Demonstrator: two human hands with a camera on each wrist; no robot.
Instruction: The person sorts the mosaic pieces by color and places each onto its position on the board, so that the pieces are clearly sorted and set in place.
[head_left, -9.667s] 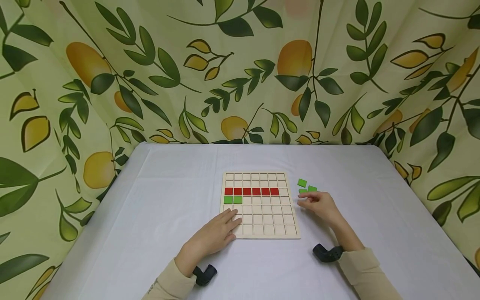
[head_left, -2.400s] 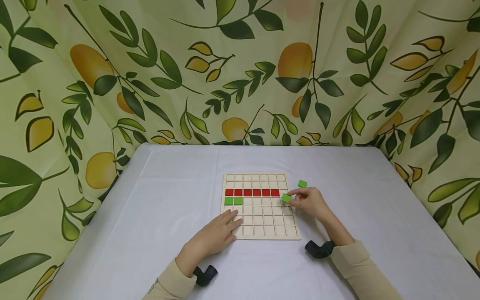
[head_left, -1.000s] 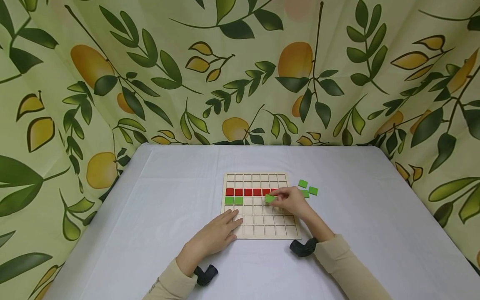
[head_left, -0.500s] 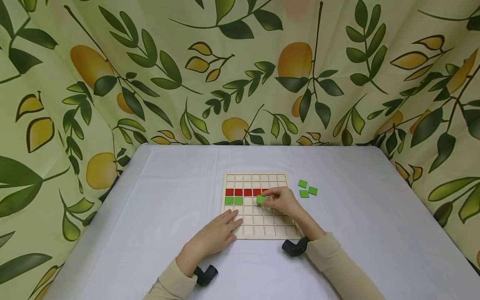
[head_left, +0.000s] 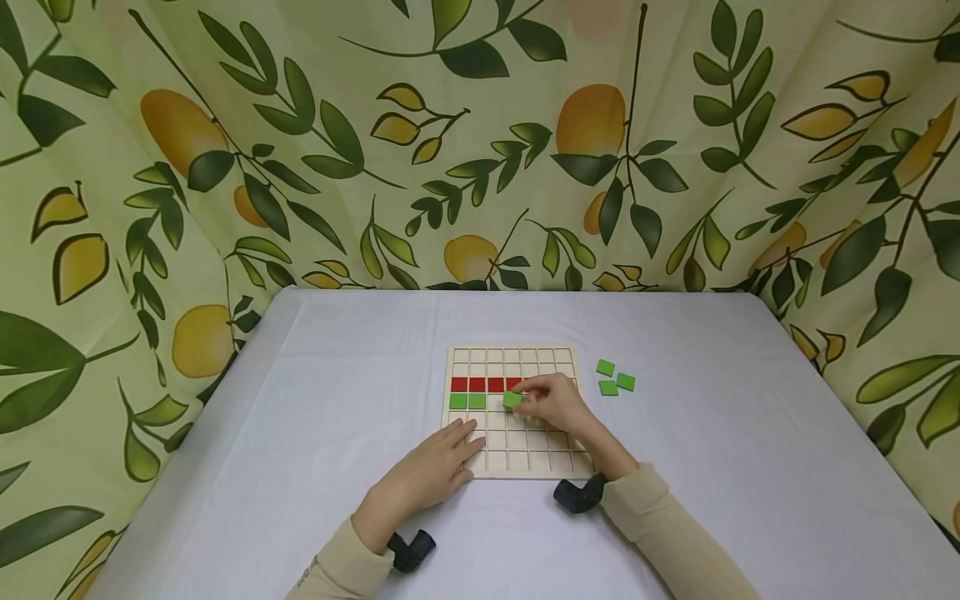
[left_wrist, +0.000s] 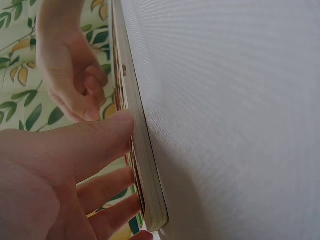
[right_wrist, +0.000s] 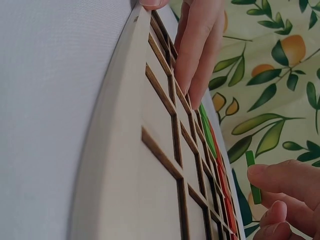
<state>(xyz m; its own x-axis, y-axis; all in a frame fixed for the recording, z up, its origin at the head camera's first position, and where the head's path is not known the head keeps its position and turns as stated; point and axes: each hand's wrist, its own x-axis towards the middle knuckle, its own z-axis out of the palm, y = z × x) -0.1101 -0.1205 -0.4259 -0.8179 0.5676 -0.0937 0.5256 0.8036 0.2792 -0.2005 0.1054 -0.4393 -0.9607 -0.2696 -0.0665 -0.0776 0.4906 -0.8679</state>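
Observation:
A light wooden grid board lies on the white table. Red square tiles fill part of one row, its right end covered by my right hand. Below them, two green tiles sit in the leftmost cells. Between thumb and fingers, my right hand pinches a green tile just over the board; in the right wrist view this tile stands on edge, clear of the board. Spread fingers of my left hand rest on the board's lower left corner, with the thumb at its near edge.
Three loose green tiles lie on the white cloth right of the board. Behind the table hangs a curtain printed with leaves and fruit. Each wrist wears a black device.
My right hand took a green tile from the loose ones at right and has carried it leftward over the board, slightly further left in the last half second. My left hand stays put.

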